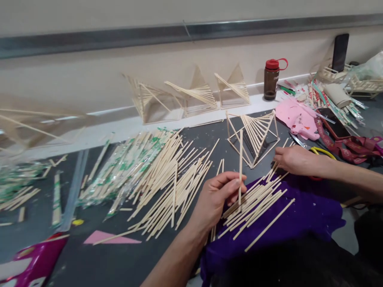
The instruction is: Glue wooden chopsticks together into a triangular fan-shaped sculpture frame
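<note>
My left hand (220, 195) pinches a wooden chopstick (241, 159) between thumb and fingers, holding it nearly upright. Below it, several loose chopsticks (260, 207) lie on a purple cloth (314, 215). My right hand (295, 160) is curled low at the far end of these sticks; a small dark thing shows at its fingertips, too hidden to name. Just beyond both hands stands a stick frame (253, 137) with a fan of slanting sticks. A larger pile of bare chopsticks (179, 187) spreads left of my left hand.
Chopsticks in green-printed wrappers (122, 167) lie left of the pile. Three similar frames (200, 93) stand along the wall, beside a red-capped bottle (271, 81). At right are yellow-handled scissors (315, 150), pink foam (296, 117) and a phone on a red lanyard (333, 121). A magenta tool (42, 255) lies front left.
</note>
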Demonstrator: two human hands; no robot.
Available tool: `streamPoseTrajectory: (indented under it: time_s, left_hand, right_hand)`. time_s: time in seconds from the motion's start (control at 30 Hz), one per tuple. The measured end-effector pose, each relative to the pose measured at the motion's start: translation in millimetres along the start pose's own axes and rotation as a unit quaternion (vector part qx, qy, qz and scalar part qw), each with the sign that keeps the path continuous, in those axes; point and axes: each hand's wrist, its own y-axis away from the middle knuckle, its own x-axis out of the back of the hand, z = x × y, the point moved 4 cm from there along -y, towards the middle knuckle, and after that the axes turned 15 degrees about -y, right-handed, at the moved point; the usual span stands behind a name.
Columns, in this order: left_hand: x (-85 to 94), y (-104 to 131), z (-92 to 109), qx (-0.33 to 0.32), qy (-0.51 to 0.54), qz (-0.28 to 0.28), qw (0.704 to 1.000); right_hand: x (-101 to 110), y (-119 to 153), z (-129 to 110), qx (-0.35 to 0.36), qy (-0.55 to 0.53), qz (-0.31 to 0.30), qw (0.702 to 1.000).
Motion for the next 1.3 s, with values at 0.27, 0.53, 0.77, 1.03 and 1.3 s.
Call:
streamPoseTrajectory:
  time_s: [0.27,0.53,0.77,1.03,1.3]
  left_hand:
    - [-50.7,2.4,11.0,0.053,0.027,-0.114,0.992]
    - [-60.8,-15.2,19.1,0.042,0.022,-0.082,0.996]
    - [-60.1,-19.6,24.9,0.041,-0.013,-0.051,0.998]
    - [-55.5,-19.7,21.7,0.051,-0.001,-0.037,0.998]
    - [-39.2,-31.5,-6.2,0.100,0.032,0.018,0.994]
  right_hand:
    - [60.6,5.9,-4.1,0.054,-0.492,0.232,0.837]
    - [70.8,-8.4,4.7,0.045,-0.627,0.225,0.745]
    - [93.7,-19.6,-11.3,0.067,-0.648,0.184,0.736]
    - [116.3,-49.1,-18.9,0.108,-0.626,0.158,0.756]
    - [120.6,-78.1,11.6,0.091,-0.614,0.167,0.766]
